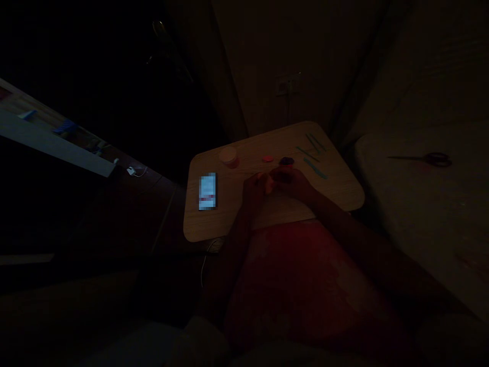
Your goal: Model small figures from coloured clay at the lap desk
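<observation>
A phone (207, 191) lies near the left edge of the worktop (202, 229), with a pale tub (228, 157) behind it. The left hand (255, 189) and right hand (292, 182) meet mid-worktop, fingers (263, 178) curled closed on what seems a small orange piece (269, 185). A pink disc (268, 158), dark lump (286, 161) and teal sticks (315, 153) lie toward the back right corner.

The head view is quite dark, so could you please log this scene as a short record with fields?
Left hand: fingers at a small pale piece, grip unclear
Right hand: beside the left hand, closest to a dark lump
Just beyond the hands: pink disc
Surface: light wood-grain board
Also on board: pale-lidded tub; smartphone; slender teal tools
Off board, right: scissors
</observation>
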`<move>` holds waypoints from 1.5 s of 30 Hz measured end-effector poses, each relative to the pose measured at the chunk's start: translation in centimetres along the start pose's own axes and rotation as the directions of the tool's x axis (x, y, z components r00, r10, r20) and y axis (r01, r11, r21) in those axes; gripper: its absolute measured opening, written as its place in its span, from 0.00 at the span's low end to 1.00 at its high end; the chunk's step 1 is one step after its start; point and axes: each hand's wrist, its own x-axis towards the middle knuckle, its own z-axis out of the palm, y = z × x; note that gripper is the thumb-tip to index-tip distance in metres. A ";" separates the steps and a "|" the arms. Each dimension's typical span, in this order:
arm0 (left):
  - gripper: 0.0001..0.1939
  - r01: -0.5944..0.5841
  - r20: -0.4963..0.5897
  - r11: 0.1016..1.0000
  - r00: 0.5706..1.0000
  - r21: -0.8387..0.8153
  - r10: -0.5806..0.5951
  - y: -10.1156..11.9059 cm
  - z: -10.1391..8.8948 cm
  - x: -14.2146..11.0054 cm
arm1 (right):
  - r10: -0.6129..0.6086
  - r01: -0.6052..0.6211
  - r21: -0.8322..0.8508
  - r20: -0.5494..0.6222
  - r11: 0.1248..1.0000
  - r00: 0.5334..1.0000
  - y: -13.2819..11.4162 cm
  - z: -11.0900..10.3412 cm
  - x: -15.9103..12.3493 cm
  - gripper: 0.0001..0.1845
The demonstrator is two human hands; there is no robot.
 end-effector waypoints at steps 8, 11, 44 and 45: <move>0.33 -0.050 0.053 0.996 0.997 -0.071 0.053 -0.2 -0.2 0.5 | 0.040 -0.036 0.088 -0.047 0.996 0.998 -0.2 -0.1 0.0 0.20; 0.27 -0.081 0.129 0.995 0.988 -0.057 0.088 0.1 -0.1 0.3 | 0.043 -0.038 0.066 -0.071 0.997 0.997 0.0 -0.2 0.1 0.22; 0.24 -0.269 -0.035 0.954 0.963 -0.129 0.267 0.6 -0.3 0.4 | -0.028 0.034 -0.029 0.177 0.999 0.984 0.7 -0.2 -0.2 0.27; 0.24 -0.271 -0.033 0.954 0.963 -0.129 0.269 0.6 -0.3 0.5 | -0.018 0.020 -0.007 0.170 1.000 0.985 0.7 -0.2 -0.2 0.27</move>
